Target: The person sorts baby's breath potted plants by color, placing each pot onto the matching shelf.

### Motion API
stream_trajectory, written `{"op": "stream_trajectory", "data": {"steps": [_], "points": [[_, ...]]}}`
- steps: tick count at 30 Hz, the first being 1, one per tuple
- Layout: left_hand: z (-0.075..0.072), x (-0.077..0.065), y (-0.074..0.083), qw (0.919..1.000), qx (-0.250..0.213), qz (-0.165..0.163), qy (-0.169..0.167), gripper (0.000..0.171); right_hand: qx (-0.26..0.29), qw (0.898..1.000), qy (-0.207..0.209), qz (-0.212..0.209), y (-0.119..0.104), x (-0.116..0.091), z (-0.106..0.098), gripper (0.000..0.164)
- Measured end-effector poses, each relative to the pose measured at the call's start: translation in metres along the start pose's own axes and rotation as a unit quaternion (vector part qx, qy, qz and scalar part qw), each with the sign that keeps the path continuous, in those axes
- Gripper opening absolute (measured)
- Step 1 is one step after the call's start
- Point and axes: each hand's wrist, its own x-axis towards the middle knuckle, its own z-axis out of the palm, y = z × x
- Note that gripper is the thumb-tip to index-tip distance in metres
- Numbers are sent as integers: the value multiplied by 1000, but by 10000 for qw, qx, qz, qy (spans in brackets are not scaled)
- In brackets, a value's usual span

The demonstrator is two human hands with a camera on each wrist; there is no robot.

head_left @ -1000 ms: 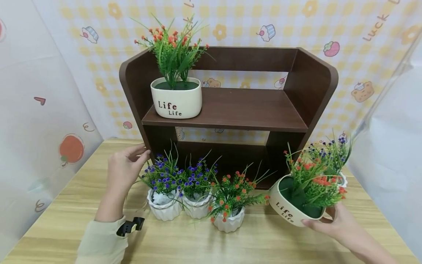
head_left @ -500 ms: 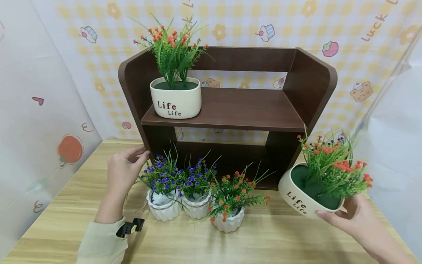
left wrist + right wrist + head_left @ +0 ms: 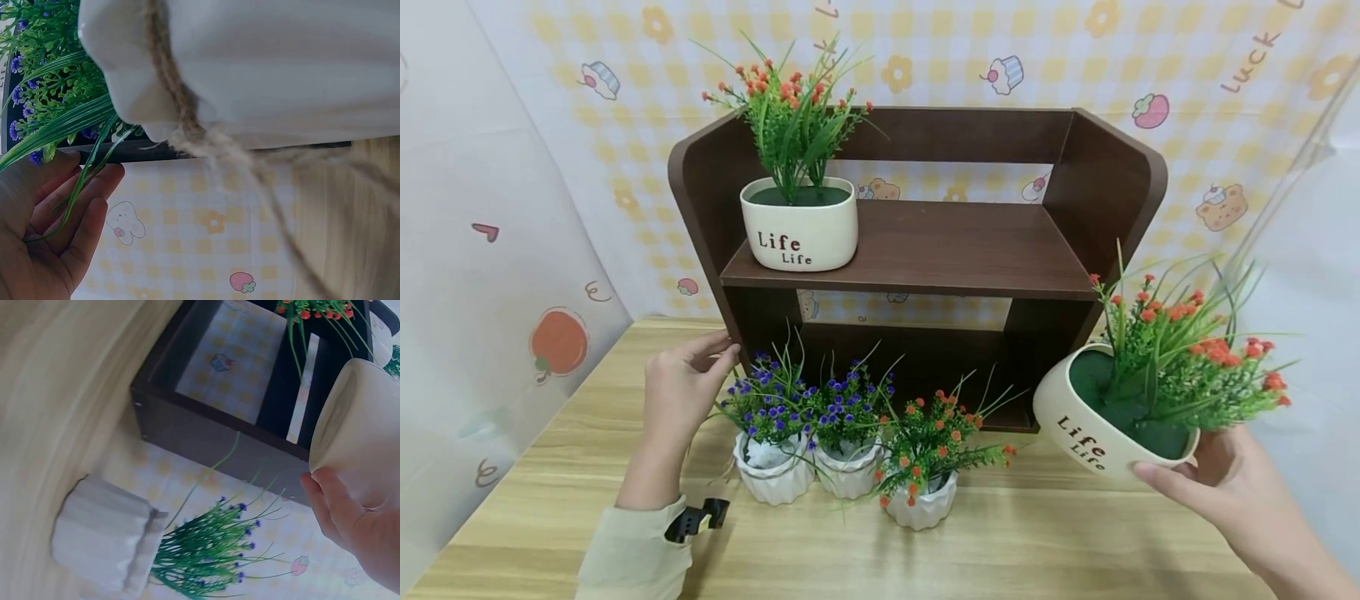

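My right hand (image 3: pixel 1243 487) grips a cream oval flower pot (image 3: pixel 1078 417) lettered "Life Life", with orange artificial flowers. It is tilted and raised at the shelf's right front; its base shows in the right wrist view. At the far side, my left hand (image 3: pixel 679 387) pinches the left side panel of the dark brown two-tier shelf (image 3: pixel 955 246) between thumb and fingers. A matching "Life" pot (image 3: pixel 801 229) with orange flowers stands upright on the upper tier's left end.
Before the shelf stand two white fluted pots (image 3: pixel 775 479) with purple flowers and one white pot (image 3: pixel 921 504) with orange flowers. Another purple-flowered white pot (image 3: pixel 103 534) stands right of the shelf, hidden in the head view. Wood-grain table (image 3: pixel 820 558) below.
My right hand has carried the tilted flower pot to the right and slightly up, covering the purple-flowered pot behind it. The left hand has stayed on the shelf's side.
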Motion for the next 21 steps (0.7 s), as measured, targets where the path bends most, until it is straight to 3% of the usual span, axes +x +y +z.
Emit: {"op": "stream_trajectory", "data": {"steps": [8,21], "points": [[0,-1,0,10000,-11,-38,12,18,119,9996,-125,-243,-7,12,11,91],[1,-1,0,9999,-18,-107,-30,19,84,9967,-709,-385,-29,40,35,91]]}}
